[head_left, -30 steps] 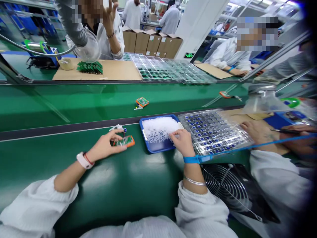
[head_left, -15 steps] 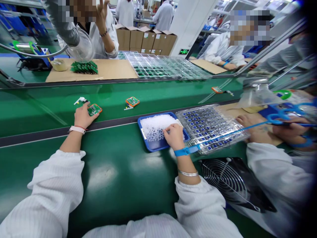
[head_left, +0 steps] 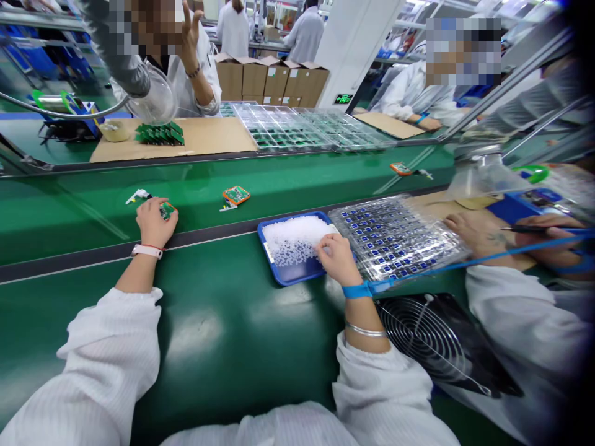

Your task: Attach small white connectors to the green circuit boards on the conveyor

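Note:
My left hand [head_left: 155, 224] is over the green belt at the left, its fingers closed around a green circuit board [head_left: 168, 210] with an orange edge. A white connector on a dark lead [head_left: 138, 196] lies just beyond the fingers. My right hand [head_left: 338, 259] is at the right side of a shallow blue tray [head_left: 297, 274], with thumb and fingertips pinched together. Anything between those fingertips is too small to make out. Small white translucent pieces [head_left: 292, 234] fill the back of the tray and thin out toward its front. A blue strap circles my right wrist.
Two more orange-edged boards, one nearer [head_left: 237, 195] and one farther right [head_left: 400, 168], lie on the belt. Right of the tray sits a clear blister tray [head_left: 395, 238] of small parts. A black fan [head_left: 427, 337] and a co-worker's hands [head_left: 469, 232] are close by on the right.
My left hand has moved a little left with the circuit board, and the other boards on the belt have shifted left too. My right hand has moved slightly right and down.

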The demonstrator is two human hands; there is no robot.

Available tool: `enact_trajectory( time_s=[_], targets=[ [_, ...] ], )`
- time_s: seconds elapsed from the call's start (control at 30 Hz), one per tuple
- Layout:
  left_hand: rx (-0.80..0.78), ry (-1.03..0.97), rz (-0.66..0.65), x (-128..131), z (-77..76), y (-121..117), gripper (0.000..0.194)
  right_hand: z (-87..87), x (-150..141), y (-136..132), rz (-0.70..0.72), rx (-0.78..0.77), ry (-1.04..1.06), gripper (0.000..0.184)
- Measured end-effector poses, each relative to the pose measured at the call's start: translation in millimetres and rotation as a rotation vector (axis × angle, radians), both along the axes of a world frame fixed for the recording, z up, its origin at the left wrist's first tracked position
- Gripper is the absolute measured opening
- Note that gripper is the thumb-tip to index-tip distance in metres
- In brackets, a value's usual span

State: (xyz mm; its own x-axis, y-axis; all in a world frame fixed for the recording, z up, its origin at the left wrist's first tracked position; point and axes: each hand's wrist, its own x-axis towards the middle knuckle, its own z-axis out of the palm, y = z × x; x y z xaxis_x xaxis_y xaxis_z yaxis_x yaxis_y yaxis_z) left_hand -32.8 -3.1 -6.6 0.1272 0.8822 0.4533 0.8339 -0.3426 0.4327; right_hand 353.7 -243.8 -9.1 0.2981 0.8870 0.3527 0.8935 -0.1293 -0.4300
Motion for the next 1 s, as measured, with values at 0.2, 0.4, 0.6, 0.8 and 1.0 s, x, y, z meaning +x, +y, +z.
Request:
enact_trajectory(
  time_s=[0.2,0.4,0.6,0.8,1.0],
  targets=[
    [0.026,0.013,-0.036,0.4,0.2,2.6,0.037,7.0,-0.1,-19.0,0.177,-0.137,0.073,0.013],
    [0.007,0.075,-0.061,0.7,2.9,1.7,0.036,4.9,-7.6,-17.4,0.147,-0.201,0.052,0.011],
    [-0.029,0.061,-0.075,1.3,2.3,1.1,0.037,10.4,-3.2,-19.2,0.159,-0.180,0.055,0.008],
    [-0.018,0.062,-0.083,3.4,3.7,0.7,0.035,14.7,2.1,-24.2,0.145,-0.138,0.046,0.011],
    [-0.026,0.078,-0.146,20.8,9.3,4.0,0.031,14.1,2.4,-22.4,0.143,-0.165,0.010,0.012]
  ],
)
